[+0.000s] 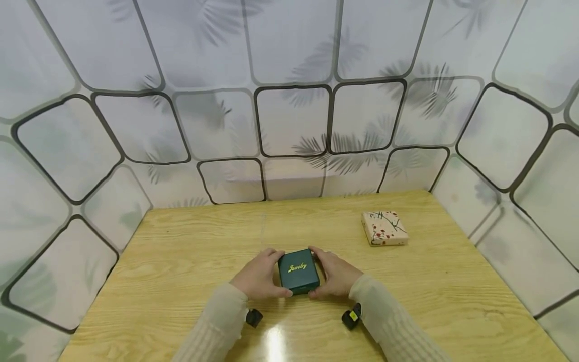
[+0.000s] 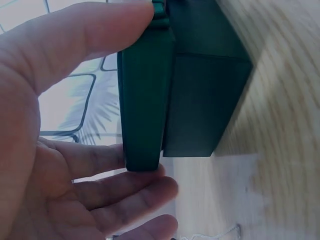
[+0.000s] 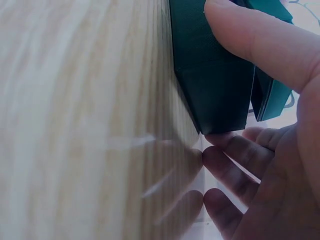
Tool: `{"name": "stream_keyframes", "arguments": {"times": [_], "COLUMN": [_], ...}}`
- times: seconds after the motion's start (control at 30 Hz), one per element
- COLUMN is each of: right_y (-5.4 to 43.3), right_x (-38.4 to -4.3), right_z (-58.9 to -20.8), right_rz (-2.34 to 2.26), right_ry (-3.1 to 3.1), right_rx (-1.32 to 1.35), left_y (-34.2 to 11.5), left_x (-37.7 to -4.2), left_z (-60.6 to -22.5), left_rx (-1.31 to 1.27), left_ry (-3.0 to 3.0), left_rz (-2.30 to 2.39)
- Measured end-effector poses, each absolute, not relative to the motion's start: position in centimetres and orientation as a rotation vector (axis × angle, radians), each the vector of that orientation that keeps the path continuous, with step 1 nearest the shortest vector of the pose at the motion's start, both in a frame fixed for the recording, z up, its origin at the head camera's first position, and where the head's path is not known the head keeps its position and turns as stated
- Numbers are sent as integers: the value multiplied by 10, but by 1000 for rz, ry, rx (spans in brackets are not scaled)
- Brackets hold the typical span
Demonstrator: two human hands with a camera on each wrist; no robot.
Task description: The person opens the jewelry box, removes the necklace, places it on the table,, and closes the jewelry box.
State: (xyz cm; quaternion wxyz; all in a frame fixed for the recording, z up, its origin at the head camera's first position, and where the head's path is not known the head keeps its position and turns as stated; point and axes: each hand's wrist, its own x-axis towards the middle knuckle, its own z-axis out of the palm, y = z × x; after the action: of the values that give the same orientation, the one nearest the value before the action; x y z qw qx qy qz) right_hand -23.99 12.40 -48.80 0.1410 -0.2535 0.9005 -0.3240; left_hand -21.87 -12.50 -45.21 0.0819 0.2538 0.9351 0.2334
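Note:
A dark green jewelry box (image 1: pixel 298 274) with gold "Jewelry" lettering on top rests on the wooden table between both hands. My left hand (image 1: pixel 260 276) pinches its lid (image 2: pixel 145 105), thumb at the front edge and fingertips at the back. On the other side, my right hand (image 1: pixel 336 275) holds the lower part (image 3: pixel 215 100) between thumb and fingers. A narrow gap shows between lid and base in both wrist views. The inside of the box is hidden.
A square cream box (image 1: pixel 384 230) with red blossoms and dark branches lies toward the table's back right. Patterned fabric walls (image 1: pixel 294 120) enclose the wooden table (image 1: pixel 190 241) at the back and sides. Small black devices hang at both wrists.

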Motion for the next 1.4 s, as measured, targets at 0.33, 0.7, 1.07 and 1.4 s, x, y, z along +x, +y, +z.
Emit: {"name": "stream_keyframes", "arguments": {"times": [0.33, 0.7, 1.07, 1.4], "right_y": [124, 130, 137, 136], "right_x": [-241, -241, -246, -245], "right_z": [-489, -480, -482, -485], "right_rz": [-920, -936, -939, -943], "right_ry": [2605, 2511, 2487, 2500], "right_rx": [-751, -729, -767, -775], "left_y": [-124, -122, -118, -118], "left_x": [-220, -219, -219, -219], "left_z": [-457, -456, -458, -461], "left_rx": [759, 771, 728, 746], "left_ry": [2773, 2785, 2771, 2733], "left_rz": [722, 725, 677, 681]}}
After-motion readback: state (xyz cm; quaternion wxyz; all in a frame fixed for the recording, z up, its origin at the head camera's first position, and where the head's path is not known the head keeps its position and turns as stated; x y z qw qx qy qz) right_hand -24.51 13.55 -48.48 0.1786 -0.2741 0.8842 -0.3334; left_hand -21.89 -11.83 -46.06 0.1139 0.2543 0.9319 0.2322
